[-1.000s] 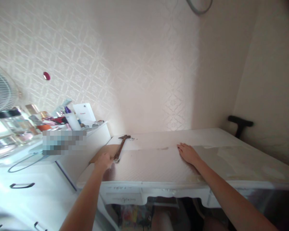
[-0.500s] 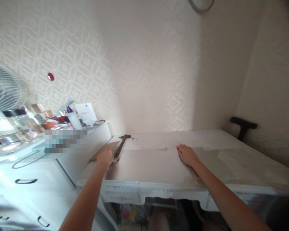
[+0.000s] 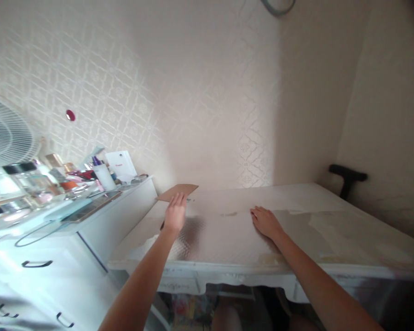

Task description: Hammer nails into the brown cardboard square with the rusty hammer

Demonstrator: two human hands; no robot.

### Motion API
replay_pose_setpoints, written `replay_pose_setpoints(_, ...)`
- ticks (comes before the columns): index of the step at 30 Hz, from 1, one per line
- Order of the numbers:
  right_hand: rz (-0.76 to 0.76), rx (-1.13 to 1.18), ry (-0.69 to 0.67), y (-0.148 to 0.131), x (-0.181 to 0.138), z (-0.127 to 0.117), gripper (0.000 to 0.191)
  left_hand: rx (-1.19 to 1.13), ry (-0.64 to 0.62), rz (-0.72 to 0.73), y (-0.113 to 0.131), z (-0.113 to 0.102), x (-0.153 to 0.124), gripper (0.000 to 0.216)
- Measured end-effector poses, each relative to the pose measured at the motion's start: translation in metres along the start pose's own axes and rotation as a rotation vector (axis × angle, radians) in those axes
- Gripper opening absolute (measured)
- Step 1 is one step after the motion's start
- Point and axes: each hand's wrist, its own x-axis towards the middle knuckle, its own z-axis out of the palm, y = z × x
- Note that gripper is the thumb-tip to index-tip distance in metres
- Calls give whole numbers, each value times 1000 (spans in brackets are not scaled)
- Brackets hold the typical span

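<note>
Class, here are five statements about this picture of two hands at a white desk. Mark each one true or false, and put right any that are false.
1. The left hand touches a brown cardboard piece. True.
2. The right hand is raised off the desk, closed in a fist. False: it lies flat and open on the desk top.
3. A black chair armrest shows beyond the far right end of the desk. True.
4. The cluttered white cabinet stands to the right of the desk. False: it stands to the left.
5. A white fan is at the left edge of the view. True.
</note>
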Motion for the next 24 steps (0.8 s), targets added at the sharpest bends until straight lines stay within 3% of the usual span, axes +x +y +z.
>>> replay_pose_setpoints(5,-2,25,27,1,0,0,45,-84,75,268,69,-1,10,57)
replay_pose_setpoints(10,9,42,64,1,0,-3,46,-63,46,390,119,15,9,55)
replay_pose_setpoints(16,76,119,166,-1,-2,-5,50,-86,62,466,140,34,8,49)
replay_pose_setpoints(24,70,86,166,-6,-2,-8,51,-116,52,432,155,26,18,45)
